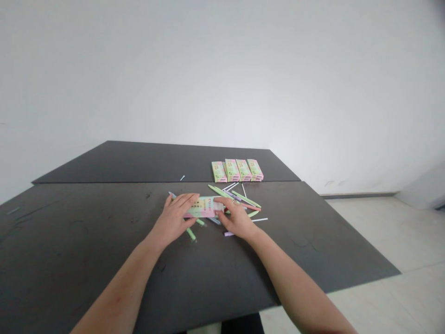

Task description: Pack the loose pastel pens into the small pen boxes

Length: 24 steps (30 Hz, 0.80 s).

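Observation:
A small pink, green and yellow cardboard box [206,207] lies crosswise between my two hands, close to the tabletop. My left hand [174,218] grips its left end, fingers over the far side and thumb along the near side. At the right end, my right hand [238,220] holds the box between thumb and fingers, near what looks like a pale end flap. Loose pens lie around and under the hands, among them a green pen [246,199], a purple pen [228,234] and a green pen [190,234] by my left thumb. The box's left end is hidden.
Several similar boxes [232,170] marked "5" lie in a row at the back right of the dark table [104,222]. Thin white sticks [260,219] are scattered among the pens. A small white piece [182,177] lies near the table's seam. Behind stands a white wall [194,69].

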Available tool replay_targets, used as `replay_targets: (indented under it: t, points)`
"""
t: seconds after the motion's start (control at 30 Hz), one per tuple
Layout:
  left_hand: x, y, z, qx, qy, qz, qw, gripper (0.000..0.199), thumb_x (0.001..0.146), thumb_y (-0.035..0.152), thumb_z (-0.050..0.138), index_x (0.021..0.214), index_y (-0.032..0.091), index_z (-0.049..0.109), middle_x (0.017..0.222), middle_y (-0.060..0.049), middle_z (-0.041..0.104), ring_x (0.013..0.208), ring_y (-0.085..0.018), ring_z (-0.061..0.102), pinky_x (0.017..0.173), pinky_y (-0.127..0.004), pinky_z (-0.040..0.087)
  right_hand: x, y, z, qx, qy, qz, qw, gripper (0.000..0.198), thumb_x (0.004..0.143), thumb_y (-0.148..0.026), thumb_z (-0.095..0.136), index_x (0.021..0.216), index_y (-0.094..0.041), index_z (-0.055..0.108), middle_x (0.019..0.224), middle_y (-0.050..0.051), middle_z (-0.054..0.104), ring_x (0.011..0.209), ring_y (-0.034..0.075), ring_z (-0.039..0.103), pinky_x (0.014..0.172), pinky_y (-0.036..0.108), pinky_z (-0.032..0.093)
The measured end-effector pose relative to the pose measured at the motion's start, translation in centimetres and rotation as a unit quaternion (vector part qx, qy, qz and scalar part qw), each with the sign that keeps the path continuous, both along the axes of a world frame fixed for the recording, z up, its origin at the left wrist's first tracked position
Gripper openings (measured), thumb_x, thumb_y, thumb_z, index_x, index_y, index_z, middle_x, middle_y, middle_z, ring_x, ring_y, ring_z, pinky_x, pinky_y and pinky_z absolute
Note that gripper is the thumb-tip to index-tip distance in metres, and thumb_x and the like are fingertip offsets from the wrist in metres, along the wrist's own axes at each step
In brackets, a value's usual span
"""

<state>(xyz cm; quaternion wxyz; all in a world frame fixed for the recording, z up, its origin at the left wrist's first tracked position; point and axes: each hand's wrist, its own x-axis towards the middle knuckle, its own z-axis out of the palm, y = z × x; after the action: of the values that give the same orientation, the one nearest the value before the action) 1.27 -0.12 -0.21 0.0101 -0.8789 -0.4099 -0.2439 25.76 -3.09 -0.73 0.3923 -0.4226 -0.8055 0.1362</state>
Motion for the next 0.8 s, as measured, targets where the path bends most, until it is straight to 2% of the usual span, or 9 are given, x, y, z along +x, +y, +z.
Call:
replay_targets:
  t: [0.2,0.33,0.43,0.5,0.63,0.8]
  points:
    - [0.0,0.0,-0.1,0.005,0.001,0.008,1.0,0.058,0.084,0.028,0.057,0.139,0.023,0.042,0.138,-0.012,0.054,0.126,-0.028,0.049,0.111,-0.057,0.023,-0.2,-0.6,0.3,-0.014,0.016,0.016,1.0,0.044,0.091,-0.026,0.051,0.134,-0.021,0.044,0.122,0.01,0.061,0.095,0.02,0.061,0.084,0.035,0.05]
    - [0.1,0.0,0.1,0.001,0.002,0.005,1.0,0.057,0.085,0.028,0.057,0.139,0.024,0.042,0.138,-0.012,0.053,0.127,-0.028,0.048,0.112,-0.057,0.022,-0.4,-0.6,0.4,-0.073,0.103,-0.001,0.992,0.046,0.097,-0.027,0.04,0.142,-0.019,0.033,0.097,0.006,0.065,0.081,0.017,0.06,0.077,0.032,0.05]
    - [0.3,-0.1,0.2,-0.002,0.004,0.003,1.0,0.057,0.084,0.028,0.058,0.138,0.023,0.042,0.138,-0.012,0.053,0.127,-0.028,0.048,0.112,-0.057,0.021,-0.6,-0.3,0.3,-0.117,0.142,-0.015,0.983,0.035,0.1,-0.029,0.031,0.13,-0.018,0.047,0.083,0.003,0.062,0.071,0.016,0.059,0.071,0.03,0.049]
    - [0.4,-0.1,0.3,-0.001,0.006,0.002,1.0,0.058,0.083,0.028,0.059,0.138,0.022,0.042,0.137,-0.012,0.054,0.126,-0.028,0.048,0.112,-0.057,0.022,-0.7,-0.2,0.4,-0.138,0.142,-0.001,0.98,0.033,0.101,-0.032,0.032,0.121,-0.019,0.054,0.082,0.002,0.061,0.068,0.015,0.058,0.068,0.029,0.049]
    - [0.6,-0.1,0.3,0.012,0.003,-0.003,1.0,0.058,0.082,0.027,0.06,0.137,0.022,0.043,0.136,-0.012,0.055,0.124,-0.028,0.049,0.111,-0.056,0.024,-1.0,0.0,0.3,-0.156,0.149,0.012,0.976,0.031,0.1,-0.034,0.035,0.121,-0.019,0.053,0.082,0.002,0.06,0.063,0.014,0.058,0.061,0.027,0.048]
    - [0.6,-0.3,0.2,0.025,-0.001,-0.009,1.0,0.06,0.08,0.027,0.061,0.137,0.022,0.044,0.134,-0.011,0.056,0.123,-0.028,0.05,0.111,-0.055,0.026,-1.3,-0.2,0.2,-0.122,0.113,-0.013,0.986,0.025,0.099,-0.031,0.037,0.113,-0.019,0.055,0.072,-0.001,0.057,0.063,0.015,0.056,0.061,0.026,0.044]
